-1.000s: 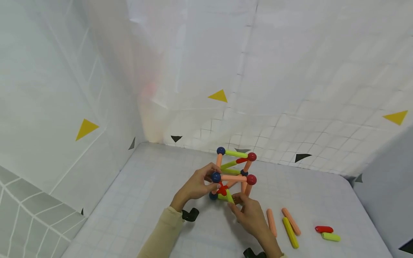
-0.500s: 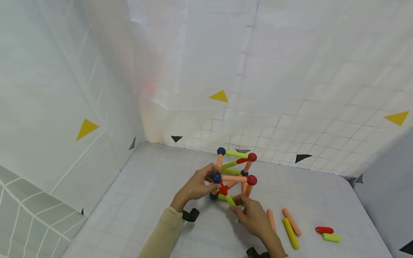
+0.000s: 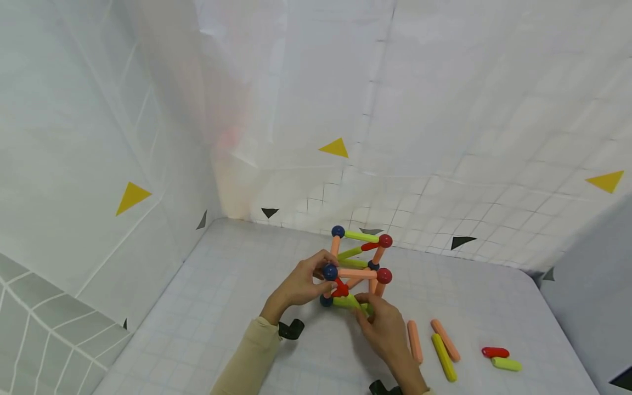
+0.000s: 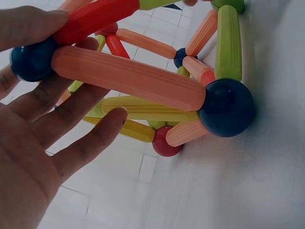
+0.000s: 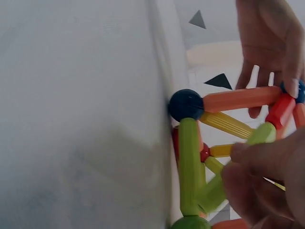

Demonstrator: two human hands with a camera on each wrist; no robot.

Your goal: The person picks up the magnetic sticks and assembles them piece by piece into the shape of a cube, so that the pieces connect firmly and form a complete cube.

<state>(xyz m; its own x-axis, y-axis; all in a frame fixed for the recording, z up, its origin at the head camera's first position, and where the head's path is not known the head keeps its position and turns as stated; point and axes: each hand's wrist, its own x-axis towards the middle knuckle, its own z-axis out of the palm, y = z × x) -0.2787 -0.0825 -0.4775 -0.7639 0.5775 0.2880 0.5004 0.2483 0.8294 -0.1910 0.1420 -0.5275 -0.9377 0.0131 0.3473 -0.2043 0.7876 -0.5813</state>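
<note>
A frame of magnetic rods and balls stands on the table, its near upper edge a peach rod [image 3: 356, 273]. My left hand [image 3: 298, 282] grips its near upper left corner, fingers behind the blue ball [image 4: 32, 62] and thumb on a short red rod [image 4: 97, 21]. That red rod slants down from the ball and meets a light green rod [image 5: 263, 133] end to end. My right hand [image 3: 385, 326] pinches the green rod between thumb and fingers. The green rod's lower part reaches close to the green ball [image 5: 190, 223] at the bottom corner, partly covered by the fingers.
Right of my right hand lie two peach rods [image 3: 415, 341] and a yellow rod [image 3: 444, 357]. Farther right are a short red rod [image 3: 495, 352] and a short light green rod [image 3: 506, 364]. A white sheet wall [image 3: 296, 181] rises behind the table [image 3: 237, 263].
The light green rod in my right hand has swung from pointing toward me to slanting right, down toward the frame's lower near edge. My left hand keeps its grip in place.
</note>
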